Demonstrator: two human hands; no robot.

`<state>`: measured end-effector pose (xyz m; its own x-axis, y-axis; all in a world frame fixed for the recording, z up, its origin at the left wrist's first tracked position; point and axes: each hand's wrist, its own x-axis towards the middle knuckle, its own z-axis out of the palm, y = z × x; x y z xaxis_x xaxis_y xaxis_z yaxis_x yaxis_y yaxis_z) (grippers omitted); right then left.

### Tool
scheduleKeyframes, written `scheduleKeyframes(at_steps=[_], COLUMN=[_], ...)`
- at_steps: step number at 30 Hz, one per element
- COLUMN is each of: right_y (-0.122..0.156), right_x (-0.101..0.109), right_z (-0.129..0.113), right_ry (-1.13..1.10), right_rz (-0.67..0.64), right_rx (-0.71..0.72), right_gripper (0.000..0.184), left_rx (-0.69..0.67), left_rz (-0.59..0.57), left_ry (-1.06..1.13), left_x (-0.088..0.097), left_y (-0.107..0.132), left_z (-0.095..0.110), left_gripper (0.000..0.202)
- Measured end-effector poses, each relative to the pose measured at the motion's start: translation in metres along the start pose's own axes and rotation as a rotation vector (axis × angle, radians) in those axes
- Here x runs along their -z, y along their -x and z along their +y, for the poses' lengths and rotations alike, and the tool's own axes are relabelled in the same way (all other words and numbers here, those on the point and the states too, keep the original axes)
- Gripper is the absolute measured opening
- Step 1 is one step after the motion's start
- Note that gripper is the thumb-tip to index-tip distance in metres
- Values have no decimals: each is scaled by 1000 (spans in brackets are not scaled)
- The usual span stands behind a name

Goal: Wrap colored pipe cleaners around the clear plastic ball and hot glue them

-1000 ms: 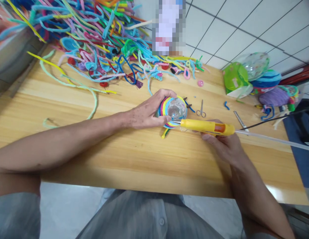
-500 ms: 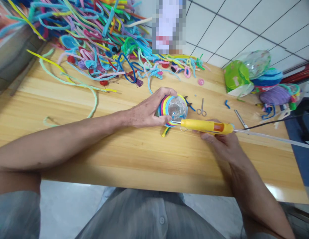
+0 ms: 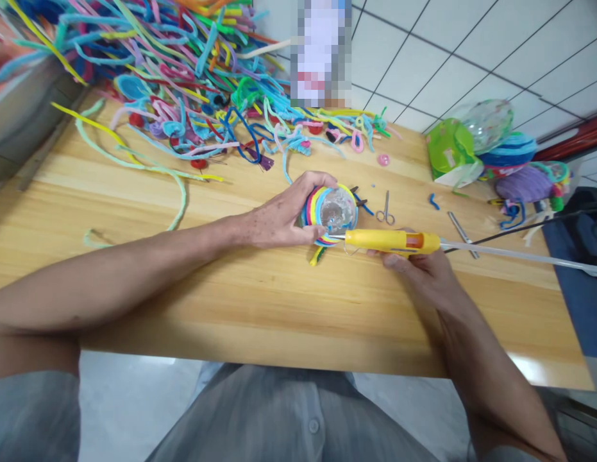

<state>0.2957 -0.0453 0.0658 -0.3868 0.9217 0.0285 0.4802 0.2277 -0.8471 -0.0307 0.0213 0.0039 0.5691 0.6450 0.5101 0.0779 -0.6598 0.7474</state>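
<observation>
My left hand (image 3: 283, 215) is wrapped round a clear plastic cup (image 3: 337, 208) banded with blue, pink and yellow pipe cleaners. The cup's round clear end faces up toward me. In my right hand (image 3: 418, 260) is a yellow hot glue gun (image 3: 382, 240), with a long clear glue stick (image 3: 510, 252) out of its back. Its metal nozzle is at the cup's near rim, by my left thumb; whether it touches cannot be made out. A yellow and green pipe cleaner end (image 3: 317, 256) sticks out below the cup. Dark plier-like tips (image 3: 360, 197) show beyond it.
Small scissors (image 3: 385, 210) and a silver pen-like tool (image 3: 462, 234) lie to the right. A heap of coloured pipe cleaners (image 3: 183, 83) covers the back left. A green packet (image 3: 449, 151) and a purple wrapped piece (image 3: 524, 184) stand at back right, before the tiled wall (image 3: 423, 58).
The whole view has shifted slightly. Both hands keep their holds, and the glue gun's nozzle stays at the cup's near rim.
</observation>
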Motion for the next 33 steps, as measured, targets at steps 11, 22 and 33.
scheduleKeyframes(at_steps=[11,22,33], right_y=[0,1,1], right_x=[-2,-4,-2], right_z=[3,5,3], right_ry=[-18,-36,-40], right_rz=[0,-3,7], right_rx=[-24,-14,-6], right_gripper=[43,40,41], left_rx=[36,31,9], left_rz=[-22,-24,-5], left_ry=[77,66,17], left_x=[6,4,3], left_y=[1,0,0], left_z=[6,6,6], left_gripper=[73,57,58])
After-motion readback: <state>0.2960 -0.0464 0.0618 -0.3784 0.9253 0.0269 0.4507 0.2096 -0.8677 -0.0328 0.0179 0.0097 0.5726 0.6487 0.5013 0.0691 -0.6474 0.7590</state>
